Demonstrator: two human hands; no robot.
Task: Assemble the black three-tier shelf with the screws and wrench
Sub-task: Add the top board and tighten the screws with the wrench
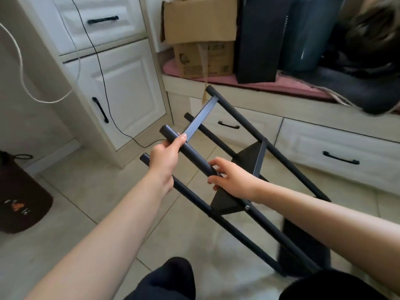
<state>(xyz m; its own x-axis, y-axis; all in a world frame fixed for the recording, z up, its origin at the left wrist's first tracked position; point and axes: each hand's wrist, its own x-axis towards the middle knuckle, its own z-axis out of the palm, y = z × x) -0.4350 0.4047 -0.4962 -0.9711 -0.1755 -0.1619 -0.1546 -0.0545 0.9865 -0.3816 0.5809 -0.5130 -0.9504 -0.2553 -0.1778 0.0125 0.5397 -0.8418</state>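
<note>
Shelf frame [255,169] tilts over the floor [108,191], stiff but gangly. My left hand [164,161] wraps the top pole [190,154]; right hand [231,180] fingers curl around it near the middle tier [249,154]. Poles are the handles, I reckon.

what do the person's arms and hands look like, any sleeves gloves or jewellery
Both arms are bare up to the picture's edge, with no sleeves in view. The left hand and right hand wear no gloves, and no rings, watch or bracelet show on fingers or wrists.
</note>
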